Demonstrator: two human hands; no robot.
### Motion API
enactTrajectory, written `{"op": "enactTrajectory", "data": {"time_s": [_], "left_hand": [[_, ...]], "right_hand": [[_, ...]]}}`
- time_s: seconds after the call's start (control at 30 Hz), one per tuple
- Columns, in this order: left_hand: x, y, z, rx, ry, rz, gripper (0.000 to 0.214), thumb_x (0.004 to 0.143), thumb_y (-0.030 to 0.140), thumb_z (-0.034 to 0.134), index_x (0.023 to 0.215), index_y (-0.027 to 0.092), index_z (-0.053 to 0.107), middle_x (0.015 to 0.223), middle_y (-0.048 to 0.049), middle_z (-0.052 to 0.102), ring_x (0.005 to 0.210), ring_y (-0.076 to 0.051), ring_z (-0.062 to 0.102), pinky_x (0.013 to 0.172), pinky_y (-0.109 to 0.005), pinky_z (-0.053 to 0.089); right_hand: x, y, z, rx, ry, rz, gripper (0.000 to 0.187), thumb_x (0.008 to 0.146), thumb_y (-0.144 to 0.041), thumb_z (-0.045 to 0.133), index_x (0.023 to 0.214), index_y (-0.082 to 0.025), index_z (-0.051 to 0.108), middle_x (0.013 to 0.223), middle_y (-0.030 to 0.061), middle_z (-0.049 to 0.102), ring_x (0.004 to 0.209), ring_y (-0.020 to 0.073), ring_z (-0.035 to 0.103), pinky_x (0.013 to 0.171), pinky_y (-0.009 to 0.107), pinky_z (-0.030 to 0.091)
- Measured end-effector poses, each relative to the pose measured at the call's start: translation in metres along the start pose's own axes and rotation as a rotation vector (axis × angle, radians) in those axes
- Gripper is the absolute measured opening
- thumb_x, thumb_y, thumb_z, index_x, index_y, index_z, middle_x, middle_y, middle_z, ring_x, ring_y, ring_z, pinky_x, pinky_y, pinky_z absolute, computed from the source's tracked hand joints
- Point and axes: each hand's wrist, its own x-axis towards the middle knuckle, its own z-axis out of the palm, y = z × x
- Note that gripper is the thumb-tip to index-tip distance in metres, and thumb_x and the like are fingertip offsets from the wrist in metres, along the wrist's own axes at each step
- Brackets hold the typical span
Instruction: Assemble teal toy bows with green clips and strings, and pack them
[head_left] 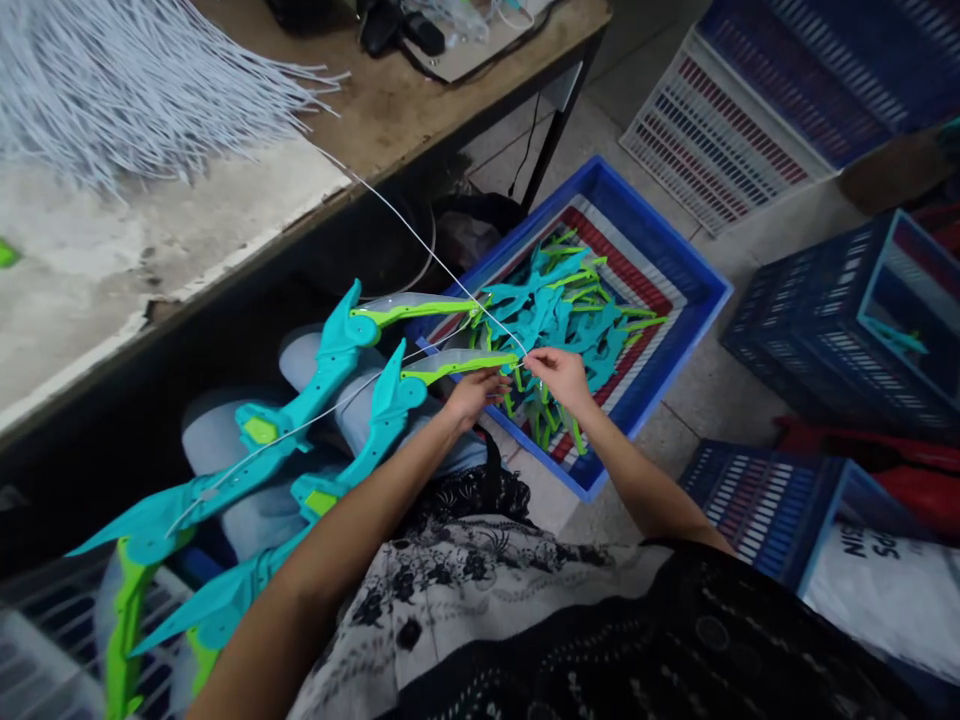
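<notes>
Two turquoise and lime-green toy bows lie across my lap, one nearer (375, 425) and one farther (289, 410). My left hand (478, 393) is closed under the green tip of the nearer bow. Pinched at that same tip, a thin white cord (439, 260) is between the fingertips of my right hand (559, 375). The cord runs up and left to the table's edge. Another white string crosses the bows. How the cord sits at the tip is too small to make out.
Below my hands, a blue crate (660, 370) holds several turquoise and green bow pieces (555, 310). A big bundle of white cords (150, 90) lies on the worn table (247, 215) at left. More crates (810, 310) stand at right, near a white sack (892, 590).
</notes>
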Motion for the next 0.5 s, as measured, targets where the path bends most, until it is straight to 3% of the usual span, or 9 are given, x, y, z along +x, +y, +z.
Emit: {"op": "enactTrajectory", "data": {"time_s": [0.23, 0.5], "left_hand": [[0.0041, 0.0001, 0.0040, 0.024, -0.077, 0.019, 0.014, 0.075, 0.021, 0.065, 0.085, 0.011, 0.067, 0.093, -0.0109, 0.070, 0.076, -0.014, 0.064, 0.075, -0.029, 0.046], [0.0074, -0.0028, 0.0010, 0.005, -0.113, 0.031, 0.017, 0.072, 0.023, 0.067, 0.083, 0.011, 0.067, 0.087, -0.0102, 0.071, 0.074, -0.014, 0.064, 0.073, -0.028, 0.046]], "right_hand": [[0.0032, 0.0066, 0.0078, -0.123, 0.023, -0.110, 0.027, 0.078, -0.042, 0.057, 0.079, -0.018, 0.070, 0.072, 0.0027, 0.067, 0.060, 0.0134, 0.057, 0.059, 0.025, 0.046], [0.0004, 0.0024, 0.0059, -0.348, 0.025, -0.368, 0.026, 0.089, -0.036, 0.048, 0.086, -0.021, 0.069, 0.086, 0.0062, 0.069, 0.080, 0.0174, 0.063, 0.076, 0.030, 0.049]]}}
